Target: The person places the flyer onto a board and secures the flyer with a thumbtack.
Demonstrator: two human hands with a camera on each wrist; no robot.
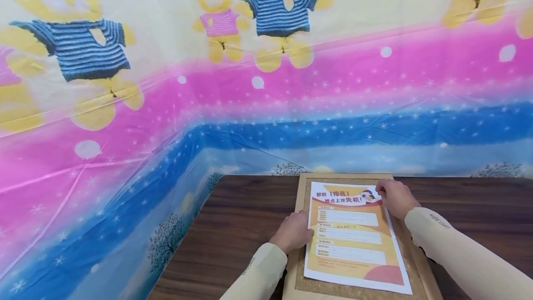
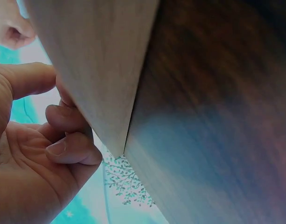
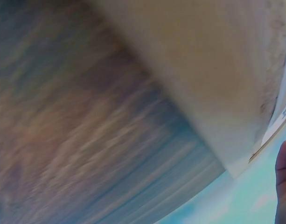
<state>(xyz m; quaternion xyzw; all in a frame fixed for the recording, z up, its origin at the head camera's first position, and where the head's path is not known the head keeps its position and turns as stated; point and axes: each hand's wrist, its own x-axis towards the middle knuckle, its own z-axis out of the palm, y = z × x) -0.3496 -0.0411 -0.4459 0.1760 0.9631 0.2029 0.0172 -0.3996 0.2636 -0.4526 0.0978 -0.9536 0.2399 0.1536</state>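
Note:
A printed paper flyer (image 1: 350, 240) in orange, yellow and white lies on a wood-framed corkboard (image 1: 292, 278). At its left edge, my left hand (image 1: 292, 233) pinches the sheet between thumb and fingers. The left wrist view shows the curled fingers (image 2: 70, 149) beside the board's pale side. My right hand (image 1: 395, 196) is at the sheet's upper right corner, its fingers bent and pinching there. Only part of a finger (image 3: 283, 182) shows at the right border of the right wrist view.
The board lies on a dark wood-grain table (image 1: 233, 216). Behind and to the left hangs a backdrop sheet (image 1: 250, 96) with bears, pink and blue bands and trees, close along the table's far and left edges.

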